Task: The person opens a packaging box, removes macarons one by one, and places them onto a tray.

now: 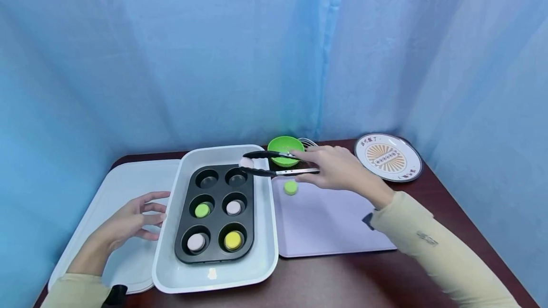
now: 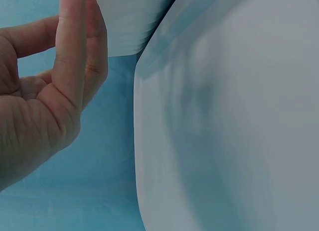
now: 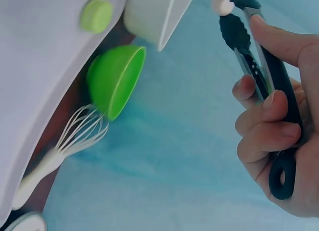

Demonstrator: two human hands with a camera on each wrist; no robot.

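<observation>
My right hand grips black-and-silver tongs, its fingers curled round their handles in the right wrist view. A small pale pinkish-white disc is pinched between the tong tips, above the upper right of a dark muffin tin. Green, yellow and two pale discs lie in four separate cups; the two far cups hold none. The tin sits in a white basin. Beside the basin's left wall is my left hand, fingers spread and holding nothing; whether it touches the wall I cannot tell.
A lilac tray with one green disc lies right of the basin. Behind it stand a green bowl and a whisk. A patterned plate is at the far right. A white board lies under the left hand.
</observation>
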